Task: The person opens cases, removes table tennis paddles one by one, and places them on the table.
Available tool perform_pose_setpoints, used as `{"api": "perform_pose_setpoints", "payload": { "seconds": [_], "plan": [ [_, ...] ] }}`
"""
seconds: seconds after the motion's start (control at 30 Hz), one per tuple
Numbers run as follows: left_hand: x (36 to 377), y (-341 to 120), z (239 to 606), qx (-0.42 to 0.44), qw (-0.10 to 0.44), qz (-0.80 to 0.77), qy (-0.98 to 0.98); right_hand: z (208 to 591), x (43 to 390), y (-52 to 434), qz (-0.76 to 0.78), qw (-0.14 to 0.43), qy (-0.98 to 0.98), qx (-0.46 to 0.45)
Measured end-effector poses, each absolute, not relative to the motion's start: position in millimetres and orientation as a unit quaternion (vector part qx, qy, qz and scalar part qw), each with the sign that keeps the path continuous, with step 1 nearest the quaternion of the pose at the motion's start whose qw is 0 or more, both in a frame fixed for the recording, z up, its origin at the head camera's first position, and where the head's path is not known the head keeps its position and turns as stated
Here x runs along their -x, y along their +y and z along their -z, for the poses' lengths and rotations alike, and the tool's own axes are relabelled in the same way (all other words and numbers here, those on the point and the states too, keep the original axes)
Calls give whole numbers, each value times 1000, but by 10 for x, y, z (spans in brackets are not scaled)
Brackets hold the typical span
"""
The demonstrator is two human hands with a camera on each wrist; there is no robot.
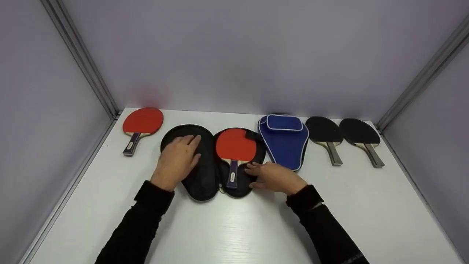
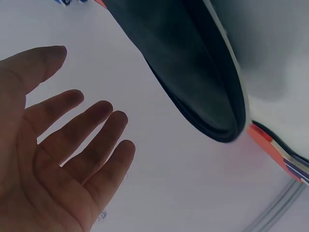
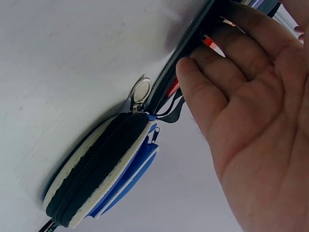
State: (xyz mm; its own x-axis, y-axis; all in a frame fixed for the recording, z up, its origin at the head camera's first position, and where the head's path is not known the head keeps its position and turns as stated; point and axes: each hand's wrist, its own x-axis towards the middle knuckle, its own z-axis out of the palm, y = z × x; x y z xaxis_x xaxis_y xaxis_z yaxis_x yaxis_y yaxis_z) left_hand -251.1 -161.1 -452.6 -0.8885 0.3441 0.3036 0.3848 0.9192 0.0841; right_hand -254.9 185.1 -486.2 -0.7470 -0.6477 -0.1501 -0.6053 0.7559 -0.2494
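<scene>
A black paddle case (image 1: 203,176) lies unfolded on the table. A red table tennis paddle (image 1: 236,145) rests in its right half, handle toward me. My left hand (image 1: 178,157) is above the left half, fingers spread and holding nothing; in the left wrist view it appears apart from the case half (image 2: 193,72). Beside the right half is my right hand (image 1: 273,176), its loosely bent fingers reaching over the edge near the paddle's handle. The right wrist view shows those fingers (image 3: 236,53) at the case's rim; whether they touch it I cannot tell.
Another red paddle (image 1: 143,123) lies at the far left. A blue case (image 1: 284,145) with white piping lies right of the black one. Two black paddles (image 1: 324,130) (image 1: 361,132) are farther right. Grey panels (image 1: 249,55) wall the white table (image 1: 227,231).
</scene>
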Motion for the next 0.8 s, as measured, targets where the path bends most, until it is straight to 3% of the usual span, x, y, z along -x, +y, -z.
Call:
{"api": "perform_pose_setpoints", "payload": {
  "seconds": [0.8],
  "plan": [
    [2117,-929,4759,310,121,-23,-943,4859,2564,1844,80,111,929,345]
  ]
}}
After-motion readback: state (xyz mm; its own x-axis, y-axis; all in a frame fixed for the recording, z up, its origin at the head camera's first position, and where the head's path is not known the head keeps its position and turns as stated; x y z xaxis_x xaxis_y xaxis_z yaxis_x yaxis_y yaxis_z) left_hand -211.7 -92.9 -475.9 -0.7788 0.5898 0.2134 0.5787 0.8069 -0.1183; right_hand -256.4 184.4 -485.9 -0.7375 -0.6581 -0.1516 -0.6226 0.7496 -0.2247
